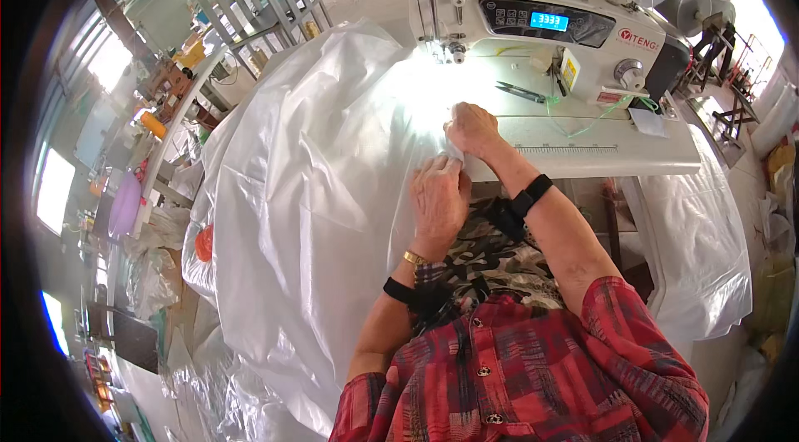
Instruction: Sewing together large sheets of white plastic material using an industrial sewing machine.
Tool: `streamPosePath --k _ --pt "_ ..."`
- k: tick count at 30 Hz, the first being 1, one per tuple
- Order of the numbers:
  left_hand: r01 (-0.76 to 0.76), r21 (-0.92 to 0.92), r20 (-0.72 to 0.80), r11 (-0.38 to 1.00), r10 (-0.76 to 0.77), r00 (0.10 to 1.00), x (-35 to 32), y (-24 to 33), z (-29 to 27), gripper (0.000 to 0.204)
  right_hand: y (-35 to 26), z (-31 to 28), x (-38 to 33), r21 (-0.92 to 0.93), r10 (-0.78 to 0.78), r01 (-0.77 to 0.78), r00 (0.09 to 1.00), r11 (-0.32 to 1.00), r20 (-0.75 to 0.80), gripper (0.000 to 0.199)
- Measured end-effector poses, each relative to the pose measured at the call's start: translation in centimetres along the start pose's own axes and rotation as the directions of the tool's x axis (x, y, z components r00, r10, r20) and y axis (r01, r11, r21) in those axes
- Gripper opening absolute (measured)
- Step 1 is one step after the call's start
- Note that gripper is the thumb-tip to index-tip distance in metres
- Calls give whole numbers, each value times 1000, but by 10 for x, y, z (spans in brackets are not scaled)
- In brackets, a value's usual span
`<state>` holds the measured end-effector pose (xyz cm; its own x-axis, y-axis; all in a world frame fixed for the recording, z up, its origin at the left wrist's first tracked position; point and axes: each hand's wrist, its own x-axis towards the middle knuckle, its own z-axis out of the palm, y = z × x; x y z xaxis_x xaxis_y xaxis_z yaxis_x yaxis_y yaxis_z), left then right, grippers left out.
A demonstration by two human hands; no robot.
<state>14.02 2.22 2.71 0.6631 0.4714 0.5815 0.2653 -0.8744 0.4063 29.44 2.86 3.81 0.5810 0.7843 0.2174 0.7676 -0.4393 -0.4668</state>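
1. Evidently, the white sheet (pixel 308 159) spreads from the centre to the lower left, perhaps leaving only its edge near the sewing machine (pixel 545 17).
2. The right hand (pixel 473 130), fingers curled closed, grips the sheet at centre, presumably steadying it.
3. Just below, the left hand (pixel 439 196) bends its fingers over the sheet, probably guiding; whether they pinch, I cannot tell.
4. Snips (pixel 521 92) lie right of centre, seemingly within reach.

A head-worn fisheye looks down at the nearby fingers (pixel 436 171).
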Motion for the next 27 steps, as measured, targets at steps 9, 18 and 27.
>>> streamPosePath --k 9,18,27 --pt "-95 -30 -42 995 94 995 -5 -4 -5 9 -12 2 -16 -118 -25 21 999 993 -37 19" --pt "-202 84 48 976 198 979 -24 -11 -11 27 -13 5 -44 -89 -48 37 991 995 -125 18" --pt "-216 -44 71 975 218 973 -16 -17 -30 13 -18 7 -49 -30 8 -14 980 999 -198 19"
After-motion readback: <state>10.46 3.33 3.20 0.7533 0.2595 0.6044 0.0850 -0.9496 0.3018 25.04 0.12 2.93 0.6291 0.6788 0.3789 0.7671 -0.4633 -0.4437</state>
